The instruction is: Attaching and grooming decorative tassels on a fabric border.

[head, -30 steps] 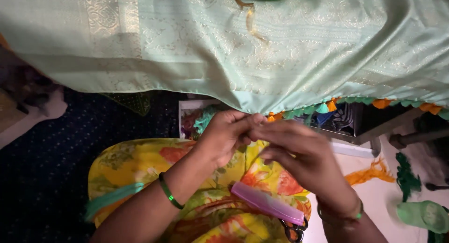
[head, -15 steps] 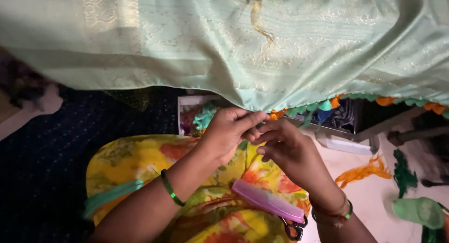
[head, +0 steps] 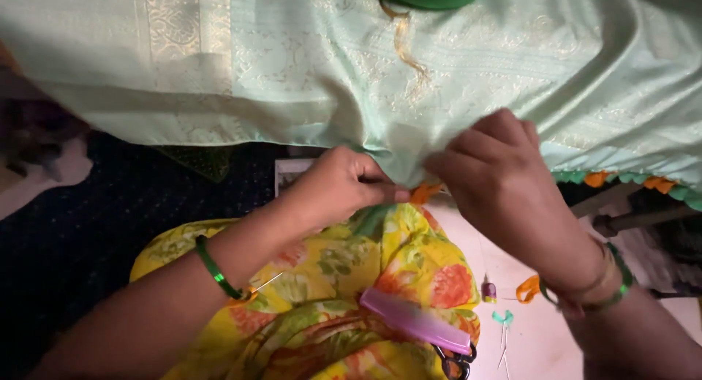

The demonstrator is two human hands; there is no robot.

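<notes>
A: What are the hands doing?
B: The left hand (head: pixel 333 190) pinches the lower edge of the pale green cloth (head: pixel 307 65), thumb and fingers pressed together right by an orange tassel (head: pixel 424 193). The right hand (head: pixel 497 179) grips the same edge just beside it, fingers curled over the fabric, knuckles up.

A: Where does the cloth lie?
B: It hangs across the whole top of the view, its hem running down to the right with more green and orange tassels (head: pixel 629 181).

A: Anything else nearby?
B: A pink comb (head: pixel 417 321) rests on the yellow flowered lap (head: pixel 329 277), with scissors (head: pixel 457 364) touching its lower end. Each wrist wears a green bangle (head: pixel 216 269)
</notes>
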